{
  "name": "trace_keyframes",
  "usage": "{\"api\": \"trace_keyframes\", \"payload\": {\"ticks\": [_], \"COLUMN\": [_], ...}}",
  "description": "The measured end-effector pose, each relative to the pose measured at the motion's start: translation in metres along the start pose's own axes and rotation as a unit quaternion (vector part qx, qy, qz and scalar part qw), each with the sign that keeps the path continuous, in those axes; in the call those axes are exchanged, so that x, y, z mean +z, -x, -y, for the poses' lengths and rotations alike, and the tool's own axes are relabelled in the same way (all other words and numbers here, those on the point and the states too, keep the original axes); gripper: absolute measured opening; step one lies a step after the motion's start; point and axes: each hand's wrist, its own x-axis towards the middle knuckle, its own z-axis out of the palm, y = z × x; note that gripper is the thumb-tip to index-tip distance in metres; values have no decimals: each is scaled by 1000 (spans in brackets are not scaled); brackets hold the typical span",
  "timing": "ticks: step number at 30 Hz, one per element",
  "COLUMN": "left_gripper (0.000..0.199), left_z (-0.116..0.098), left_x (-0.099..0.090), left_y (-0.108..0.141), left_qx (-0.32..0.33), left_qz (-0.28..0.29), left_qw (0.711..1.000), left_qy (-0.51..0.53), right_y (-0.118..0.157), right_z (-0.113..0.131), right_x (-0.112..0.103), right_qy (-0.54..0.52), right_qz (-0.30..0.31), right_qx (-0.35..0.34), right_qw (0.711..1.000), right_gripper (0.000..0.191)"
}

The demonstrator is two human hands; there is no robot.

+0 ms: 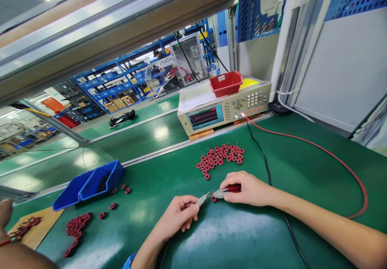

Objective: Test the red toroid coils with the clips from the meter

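My left hand (183, 211) is closed on a test clip with a pale grey body (202, 200), whose thin tip points right. A black cable runs below that hand. In my right hand (243, 188) is a test clip with red grips (234, 188); its grey jaws reach left to a small red-wound ring coil (213, 199). The coil is at the jaw tips, just above the green mat, and its fine wire ends rise towards the left clip's tip. Whether that tip touches a wire I cannot tell. Behind my hands lies a cluster of similar ring coils (217, 156).
A bench tester (223, 111) with a lit screen stands behind, a red tray (226, 84) on top. Its red cable (320, 146) loops right; a black cable (263, 152) passes under my right arm. Left are blue bins (87, 184), more coils (78, 225) and another person's hand (5, 212).
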Motion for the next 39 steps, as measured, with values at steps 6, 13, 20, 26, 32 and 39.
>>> {"api": "trace_keyframes", "payload": {"ticks": [6, 13, 20, 26, 32, 39], "left_gripper": [33, 33, 34, 36, 38, 36], "left_z": [0, 1, -2, -3, -4, -4], "left_x": [-1, -1, 0, 1, 1, 2], "left_y": [0, 0, 0, 0, 0, 1], "left_qx": [2, 3, -1, -7, -8, -4], "left_qz": [1, 0, 3, -1, -3, 1], "left_qw": [1000, 1000, 1000, 1000, 1000, 1000], "left_qy": [0, -2, 2, 0, -3, -2], "right_y": [0, -1, -5, -4, -2, -2], "right_z": [1, -4, -21, -21, -14, -11], "right_x": [-1, -1, -4, -4, -5, -6], "right_qy": [1, -15, -42, -23, -11, -12], "right_qz": [2, -16, -33, -27, -24, -22], "right_qx": [0, -19, 52, 19, 6, 6], "right_qw": [1000, 1000, 997, 999, 1000, 1000], "right_gripper": [17, 18, 19, 16, 16, 16]}}
